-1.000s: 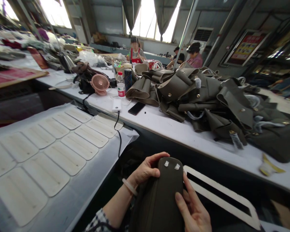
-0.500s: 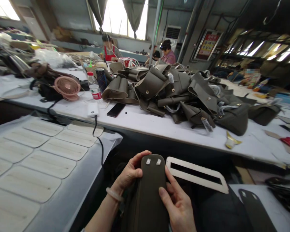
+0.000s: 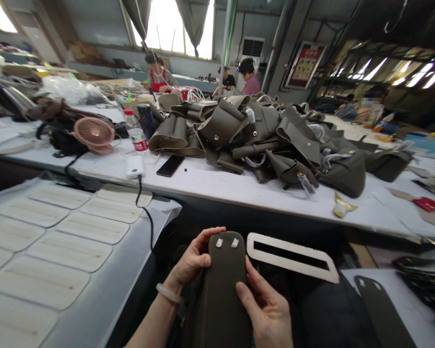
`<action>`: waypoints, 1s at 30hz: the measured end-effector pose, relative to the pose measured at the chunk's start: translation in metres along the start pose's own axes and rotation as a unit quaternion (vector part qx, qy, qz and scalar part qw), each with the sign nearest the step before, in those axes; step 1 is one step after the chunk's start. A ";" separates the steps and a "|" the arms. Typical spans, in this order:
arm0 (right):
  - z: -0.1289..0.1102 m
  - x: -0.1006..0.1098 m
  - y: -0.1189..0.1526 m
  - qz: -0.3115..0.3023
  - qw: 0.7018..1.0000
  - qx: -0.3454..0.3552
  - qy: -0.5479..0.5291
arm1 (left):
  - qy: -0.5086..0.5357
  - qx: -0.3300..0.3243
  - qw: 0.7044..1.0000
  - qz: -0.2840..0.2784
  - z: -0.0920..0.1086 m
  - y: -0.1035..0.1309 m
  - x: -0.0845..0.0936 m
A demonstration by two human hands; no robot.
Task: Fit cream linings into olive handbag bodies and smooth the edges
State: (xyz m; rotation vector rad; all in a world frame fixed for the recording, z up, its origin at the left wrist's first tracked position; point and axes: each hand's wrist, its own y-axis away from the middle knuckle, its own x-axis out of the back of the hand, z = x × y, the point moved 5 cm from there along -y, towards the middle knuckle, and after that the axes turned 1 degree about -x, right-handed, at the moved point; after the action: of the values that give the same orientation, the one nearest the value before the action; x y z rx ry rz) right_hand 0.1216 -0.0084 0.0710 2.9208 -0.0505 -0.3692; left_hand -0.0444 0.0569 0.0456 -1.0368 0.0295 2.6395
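Running across the room, a white counter (image 3: 217, 188) bears a big heap of dark bags (image 3: 239, 130); behind them I see a person (image 3: 159, 79) in a red apron. Nearer, at left, a sheet (image 3: 105, 285) carries rows of pale pieces (image 3: 69, 249), laid close together. Low in the middle, on the near side of the counter, a long dark panel (image 3: 226, 290) is held between two hands, its rounded end pointing away. The left hand (image 3: 188, 263) has its grip closed on the panel's upper left edge; the right hand (image 3: 268, 304) has its grip closed farther down the right edge, thumb along the front. Just right of the panel is a pale slotted frame (image 3: 290, 248). Over on the counter I make out a pink fan (image 3: 94, 133), then a red-capped bottle (image 3: 136, 133), a phone (image 3: 170, 166) lying flat and a white box (image 3: 135, 166) trailing a black cable (image 3: 150, 227). A pale bangle (image 3: 169, 294) circles the left wrist. Two small white tabs (image 3: 235, 243) sit side by side near the panel's rounded end.
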 end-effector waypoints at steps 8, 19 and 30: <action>-0.047 0.004 -0.039 -0.028 0.945 0.180 0.271 | -0.005 -0.014 1.000 -0.020 0.006 -0.002 -0.013; -0.077 -0.030 -0.047 -0.076 0.823 0.414 0.381 | -0.082 -0.075 0.985 0.129 0.013 -0.011 -0.020; -0.073 -0.020 0.012 -0.160 0.691 0.575 0.407 | -0.088 -0.071 0.987 0.110 0.018 -0.015 -0.033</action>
State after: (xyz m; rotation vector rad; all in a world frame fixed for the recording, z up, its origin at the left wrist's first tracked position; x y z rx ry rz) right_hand 0.1201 -0.0047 0.1475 3.8941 0.5621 1.5227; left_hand -0.0285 0.0646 0.0823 -0.8832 -0.0906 2.9622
